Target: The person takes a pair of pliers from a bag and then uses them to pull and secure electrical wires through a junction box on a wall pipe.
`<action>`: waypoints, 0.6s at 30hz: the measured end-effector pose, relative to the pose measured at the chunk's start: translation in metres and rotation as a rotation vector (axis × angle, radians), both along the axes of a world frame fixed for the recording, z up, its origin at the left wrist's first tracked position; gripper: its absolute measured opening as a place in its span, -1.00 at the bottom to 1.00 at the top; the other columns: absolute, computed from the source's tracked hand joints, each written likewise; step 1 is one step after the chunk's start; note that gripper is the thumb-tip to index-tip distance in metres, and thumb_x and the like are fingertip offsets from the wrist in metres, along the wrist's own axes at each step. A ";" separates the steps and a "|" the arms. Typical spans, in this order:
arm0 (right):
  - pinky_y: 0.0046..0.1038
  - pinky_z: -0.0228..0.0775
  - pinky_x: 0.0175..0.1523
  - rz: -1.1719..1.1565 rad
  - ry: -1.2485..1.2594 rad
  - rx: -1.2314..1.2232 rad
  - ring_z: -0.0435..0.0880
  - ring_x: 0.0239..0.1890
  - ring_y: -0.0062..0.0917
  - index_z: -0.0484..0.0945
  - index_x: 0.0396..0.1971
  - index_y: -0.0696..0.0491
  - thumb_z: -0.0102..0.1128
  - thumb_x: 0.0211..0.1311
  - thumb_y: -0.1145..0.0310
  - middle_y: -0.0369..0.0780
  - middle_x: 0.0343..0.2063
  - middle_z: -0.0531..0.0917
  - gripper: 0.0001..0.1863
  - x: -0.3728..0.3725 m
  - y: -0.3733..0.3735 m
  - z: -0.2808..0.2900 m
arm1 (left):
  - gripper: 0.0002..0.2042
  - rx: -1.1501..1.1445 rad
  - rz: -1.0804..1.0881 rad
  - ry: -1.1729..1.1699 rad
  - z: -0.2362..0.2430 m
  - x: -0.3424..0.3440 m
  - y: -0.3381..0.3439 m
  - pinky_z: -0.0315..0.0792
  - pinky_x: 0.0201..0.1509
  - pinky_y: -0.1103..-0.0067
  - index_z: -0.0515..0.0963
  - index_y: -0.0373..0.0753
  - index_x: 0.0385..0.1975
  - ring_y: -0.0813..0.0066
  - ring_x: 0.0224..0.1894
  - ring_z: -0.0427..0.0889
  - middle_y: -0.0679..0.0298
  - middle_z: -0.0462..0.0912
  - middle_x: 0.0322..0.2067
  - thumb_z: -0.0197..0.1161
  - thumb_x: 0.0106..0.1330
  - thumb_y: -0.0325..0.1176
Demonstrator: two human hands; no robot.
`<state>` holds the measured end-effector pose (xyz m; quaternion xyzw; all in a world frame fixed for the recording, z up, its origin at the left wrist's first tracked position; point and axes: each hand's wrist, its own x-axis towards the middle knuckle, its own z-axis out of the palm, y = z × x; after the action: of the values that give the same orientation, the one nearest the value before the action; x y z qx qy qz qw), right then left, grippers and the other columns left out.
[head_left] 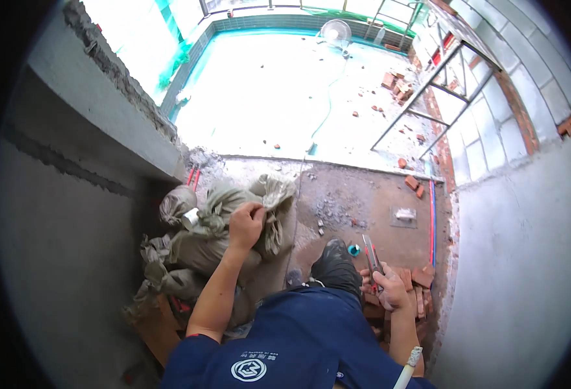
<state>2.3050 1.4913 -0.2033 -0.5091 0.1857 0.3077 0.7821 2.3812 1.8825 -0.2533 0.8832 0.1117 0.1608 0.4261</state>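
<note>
Amid bare walls and rubble, you stand over a heap of olive-grey sacks (201, 249), your two hands at separate jobs. Your left hand (246, 225) is out over the heap with its fingers curled inward, right beside the creased, paler sack (274, 191) at the top; whether cloth is caught between the fingertips, you cannot tell from above. The reach suggests a hand placed to steady or gather the sack's edge.

Your right hand (391, 288) is wrapped around the handle of a red and grey utility knife (372, 256), its blade out and pointing forward. Held low on your right, well apart from the sacks, the edge seems kept clear of your other hand, though your leg is near it.

Beneath that knife hand, broken bricks (421, 277) lie in a loose pile, probably set against the right wall (519, 246) to leave footing. A teal ring-shaped roll (354, 249) sits on the floor just beside your shoe (337, 249), apparently within easy reach. Red and blue pipes (432, 223) hug the wall's foot, likely routed there out of the way, while a metal frame (444, 123) leans or stands farther ahead; which, you cannot tell.
</note>
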 end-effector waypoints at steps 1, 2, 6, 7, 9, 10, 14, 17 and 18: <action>-0.50 0.53 -0.21 0.014 0.013 -0.001 0.55 -0.30 -0.56 0.32 0.08 0.11 -0.03 0.37 0.39 -0.15 -0.17 0.55 -0.68 0.027 0.000 -0.005 | -0.89 -0.018 0.082 -0.002 -0.011 0.032 0.012 0.47 -0.32 0.54 0.62 -0.33 -0.38 0.39 -0.46 0.63 0.11 0.64 -0.50 0.26 0.17 -0.44; -0.57 0.47 -0.32 -0.012 0.023 0.041 0.50 -0.35 -0.60 0.33 0.07 0.12 -0.04 0.38 0.38 -0.17 -0.21 0.54 -0.68 0.055 0.006 -0.004 | -0.89 0.008 0.165 0.013 -0.024 0.063 0.027 0.48 -0.30 0.51 0.61 -0.34 -0.38 0.33 -0.45 0.64 0.10 0.65 -0.49 0.27 0.17 -0.44; -0.70 0.24 -0.52 -0.096 0.025 0.007 0.38 -0.49 -0.69 0.33 -0.09 0.08 -0.04 0.40 0.35 -0.24 -0.37 0.46 -0.81 0.181 0.009 -0.018 | -0.78 0.071 0.289 0.292 -0.099 0.154 0.086 0.45 -0.10 0.36 0.57 -0.31 -0.24 0.06 -0.22 0.59 0.02 0.60 -0.35 0.19 0.08 -0.50; -0.71 0.22 -0.54 -0.112 0.025 -0.001 0.37 -0.52 -0.70 0.33 -0.08 0.07 -0.03 0.40 0.32 -0.25 -0.38 0.46 -0.80 0.219 0.005 -0.027 | -0.65 0.171 0.323 0.304 -0.133 0.165 0.100 0.41 0.00 0.35 0.51 -0.28 -0.11 0.02 -0.12 0.53 -0.02 0.56 -0.24 0.20 0.04 -0.50; -0.73 0.15 -0.63 -0.120 0.021 -0.066 0.33 -0.61 -0.74 0.33 -0.10 0.03 0.00 0.41 0.24 -0.28 -0.44 0.46 -0.78 0.311 0.001 -0.038 | -0.31 0.266 0.409 0.593 -0.201 0.172 0.119 0.29 0.22 0.31 0.25 -0.24 0.21 -0.10 0.08 0.39 -0.13 0.37 0.04 0.23 -0.07 -0.49; -0.73 0.11 -0.68 -0.116 0.014 -0.143 0.30 -0.67 -0.77 0.35 -0.13 0.02 0.02 0.39 0.21 -0.32 -0.50 0.45 -0.78 0.359 0.001 -0.043 | -0.28 0.132 0.472 0.748 -0.220 0.176 0.120 0.28 0.25 0.30 0.22 -0.29 0.23 -0.12 0.10 0.39 -0.18 0.35 0.06 0.24 -0.08 -0.49; -0.68 0.04 -0.76 -0.018 -0.157 -0.264 0.25 -0.77 -0.77 0.39 -0.37 0.04 0.03 0.37 0.05 -0.35 -0.62 0.43 -0.67 0.539 0.058 0.012 | -0.44 -0.130 0.547 1.136 -0.244 0.169 0.089 0.38 0.18 0.36 0.54 -0.32 -0.05 0.05 0.08 0.51 -0.12 0.54 -0.02 0.30 -0.04 -0.08; -0.66 0.10 -0.66 -0.045 -0.238 0.030 0.27 -0.73 -0.73 0.39 -0.16 0.08 0.03 0.33 -0.06 -0.34 -0.60 0.43 -0.55 0.636 0.091 0.028 | -0.65 -0.213 0.277 1.141 -0.236 0.217 0.063 0.44 -0.02 0.35 0.67 -0.22 -0.49 0.15 -0.18 0.64 0.04 0.67 -0.36 0.19 0.09 -0.02; -0.64 0.14 -0.60 -0.012 -0.276 0.158 0.29 -0.70 -0.72 0.37 -0.07 0.08 0.02 0.32 -0.10 -0.34 -0.58 0.44 -0.49 0.664 0.113 0.037 | -0.62 -0.183 0.222 1.130 -0.250 0.215 0.060 0.46 -0.11 0.34 0.67 -0.20 -0.61 0.16 -0.27 0.66 0.09 0.68 -0.47 0.15 0.15 -0.01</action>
<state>2.9693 1.6043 -0.1666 -0.4824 0.0550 0.2439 0.8395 2.5962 1.9425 -0.5036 0.7746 0.4272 -0.3020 0.3553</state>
